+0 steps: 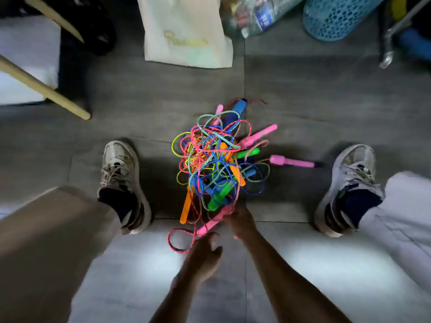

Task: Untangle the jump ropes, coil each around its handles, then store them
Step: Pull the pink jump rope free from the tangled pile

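A tangled pile of jump ropes [217, 157] lies on the grey floor between my two shoes, its cords pink, blue, green, yellow and braided. Pink, blue, green and orange handles stick out of it. One pink handle [291, 161] lies apart to the right. At the near edge of the pile my right hand [239, 221] grips the upper end of another pink handle [211, 224]. My left hand [205, 251] hovers just below that handle's lower end with fingers and thumb spread, holding nothing. A red braided loop [179, 241] trails on the floor beside it.
A cream tote bag [186, 36] lies flat on the floor beyond the pile. A blue perforated basket [335, 17] and a clear plastic bag [254, 15] stand at the back right. Wooden legs [46, 89] of a stand slant in at the left. My shoes [121, 180] flank the pile.
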Motion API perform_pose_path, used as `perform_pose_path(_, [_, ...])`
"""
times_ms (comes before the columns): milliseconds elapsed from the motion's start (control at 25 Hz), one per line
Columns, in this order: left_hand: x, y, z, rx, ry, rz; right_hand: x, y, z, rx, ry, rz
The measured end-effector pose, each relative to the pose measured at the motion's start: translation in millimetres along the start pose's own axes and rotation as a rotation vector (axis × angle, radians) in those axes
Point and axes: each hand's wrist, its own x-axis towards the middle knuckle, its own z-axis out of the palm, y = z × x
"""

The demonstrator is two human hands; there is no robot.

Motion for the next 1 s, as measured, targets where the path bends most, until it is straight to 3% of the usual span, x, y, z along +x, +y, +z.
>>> perform_pose_path(80, [2.8,-6.7,-1.6,-0.005,0.029,-0.028,21.6,-1.8,11.2,0.097,0.015,0.091])
perform_pose_path(200, [-4.6,-7.5,-12.2,-0.035,0.057,0.014,32.8,-7.5,18.7,0.127,-0.124,0.216])
perform_pose_path(320, [-4.8,8.5,-30.7,-0.153,0.260,0.097,-13.0,-44.5,-8.6,0.327,-0.253,0.256])
perform_pose_path(400, [-11.5,31.8,-44.1,-0.166,0.275,0.228,-47.0,-62.5,-32.7,0.465,-0.254,0.220])
perform_pose_path(480, [-30.1,65.9,-54.3,-0.146,0.145,0.351,-85.4,-89.2,-60.4,0.597,-0.294,0.109])
perform_pose_path(520, [-42.1,83.2,-58.8,-0.141,0.160,0.383,-103.3,-104.8,-74.4,0.601,-0.304,0.063])
perform_pose_path(680, [-89.7,142.0,-91.5,-0.073,0.493,0.459,-150.0,-175.9,-120.7,0.523,-0.143,-0.082])
perform_pose_path(840, [-151.3,176.2,-146.2,0.311,0.510,0.407,-210.3,-232.6,-177.5,0.123,0.168,-0.337])
perform_pose_path(920, [-178.3,176.6,-178.0,0.475,0.579,0.417,-237.4,-250.0,-219.4,0.299,0.196,-0.397])
perform_pose_path(1000, [-195.6,167.2,-202.9,0.504,0.603,0.472,-259.8,-256.4,-255.8,0.588,0.122,-0.396])
